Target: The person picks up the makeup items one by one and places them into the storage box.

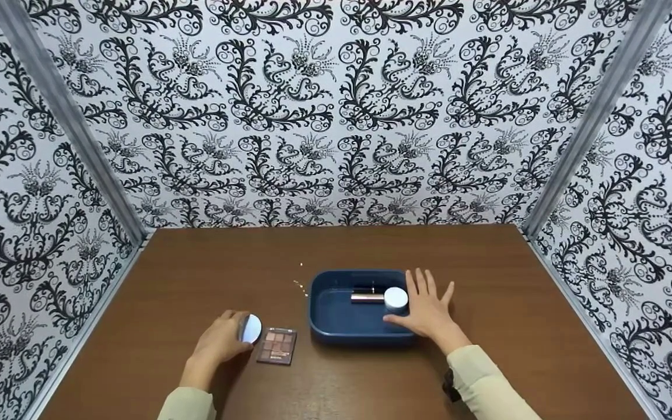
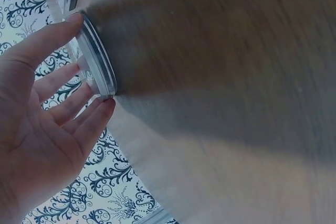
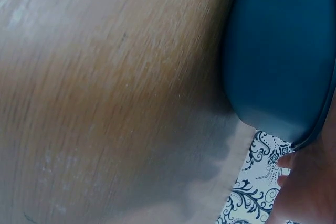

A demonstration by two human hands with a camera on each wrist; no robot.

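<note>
My left hand (image 1: 216, 341) holds a round compact mirror (image 1: 251, 328) with a bright reflective face. In the left wrist view, the thumb and fingertips grip the rim of the compact (image 2: 97, 59), which is tilted close to the tabletop. Just right of it lies an eyeshadow palette (image 1: 277, 346) with brown and pink shades. My right hand (image 1: 429, 309) is spread over the right end of a dark blue tray (image 1: 336, 338), thumb over the inside. Near that thumb, a white-lidded jar (image 1: 395, 298) stands in the tray beside a rose-gold and black cosmetic tube (image 1: 367, 298).
A thin gold chain-like item (image 1: 300, 286) lies on the brown wooden table (image 1: 225, 256) left of the tray. Black-and-white patterned walls (image 1: 336, 116) enclose the table at the back and sides.
</note>
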